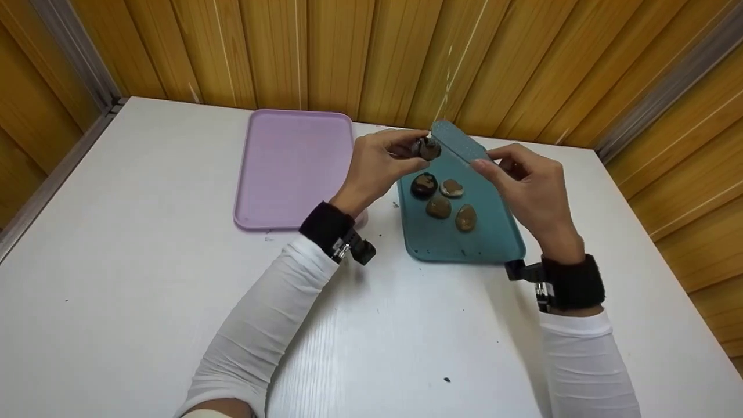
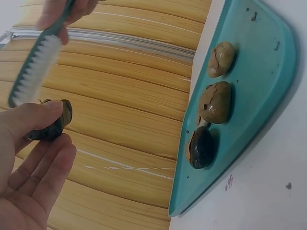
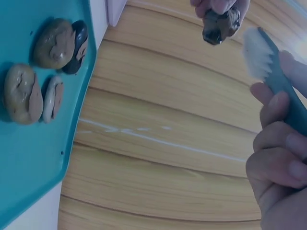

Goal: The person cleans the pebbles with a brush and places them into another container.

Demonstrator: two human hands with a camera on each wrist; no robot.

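White table (image 1: 145,278): two trays, five stones (image 1: 439,207), one brush (image 1: 458,144).

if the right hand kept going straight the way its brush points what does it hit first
Most likely the dark stone pinched in the left hand. The right hand holds the teal brush, whose bristled end already sits beside that stone; whether they touch is unclear. Beyond is the wooden wall.
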